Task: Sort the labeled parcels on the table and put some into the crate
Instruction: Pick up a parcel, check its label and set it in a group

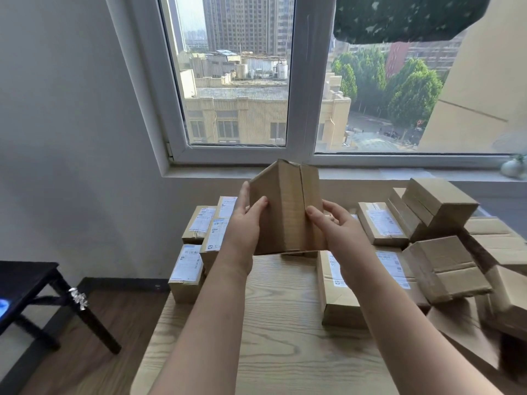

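I hold a plain cardboard parcel (pixel 288 206) up in the air above the light wooden table (pixel 273 323), tilted, with no label showing on the sides facing me. My left hand (pixel 245 220) grips its left side, thumb on the front face. My right hand (pixel 339 226) grips its right lower side. Labeled parcels (pixel 196 263) are stacked at the table's left rear. More parcels (pixel 382 223) lie in a pile to the right, some with white labels up. No crate is in view.
A large cardboard piece (pixel 467 334) lies under the parcels at the right edge. A black stool (pixel 34 292) stands on the floor to the left. Behind the table are a window and a sill with a small vase (pixel 513 166).
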Motion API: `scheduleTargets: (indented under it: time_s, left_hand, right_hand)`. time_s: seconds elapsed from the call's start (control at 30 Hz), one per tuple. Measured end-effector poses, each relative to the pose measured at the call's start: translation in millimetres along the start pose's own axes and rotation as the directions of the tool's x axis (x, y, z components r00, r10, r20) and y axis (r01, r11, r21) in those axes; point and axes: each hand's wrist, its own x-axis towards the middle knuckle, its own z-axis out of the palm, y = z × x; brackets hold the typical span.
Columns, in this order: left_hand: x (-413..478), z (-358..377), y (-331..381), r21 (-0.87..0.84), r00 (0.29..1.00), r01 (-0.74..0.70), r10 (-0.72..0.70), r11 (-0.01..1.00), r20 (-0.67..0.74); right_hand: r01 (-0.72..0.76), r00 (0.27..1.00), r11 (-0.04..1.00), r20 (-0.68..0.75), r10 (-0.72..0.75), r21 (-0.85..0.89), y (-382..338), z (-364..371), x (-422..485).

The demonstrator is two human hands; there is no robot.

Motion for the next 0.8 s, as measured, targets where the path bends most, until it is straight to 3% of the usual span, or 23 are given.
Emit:
scheduleTargets:
  time_s: [0.13,0.23,0.43,0.8]
  left_hand:
    - [-0.1,2.5,-0.8,0.050,0.997,0.061,-0.064,0.997,0.053]
    - [1.4,-0.1,-1.4,-0.005,0.995,0.054,-0.054,0.999,0.086]
    - [1.3,-3.8,0.4,-0.078,0.990,0.029,-0.018,0.996,0.142]
    - [-0.7,-9.4,-1.6,-0.044,0.983,0.015,-0.007,0.999,0.182]
  right_hand:
    - [0.069,0.997,0.997,0.021,-0.068,-0.022,1.1,4.4,1.2]
    - [0.084,0.995,0.996,0.061,-0.083,-0.011,-1.7,4.4,1.3]
    - [-0.043,0.943,0.999,0.332,0.038,0.007,-8.4,6.2,-2.4]
    - [-0.021,0.954,1.000,0.299,0.019,0.001,-6.4,6.0,-7.5]
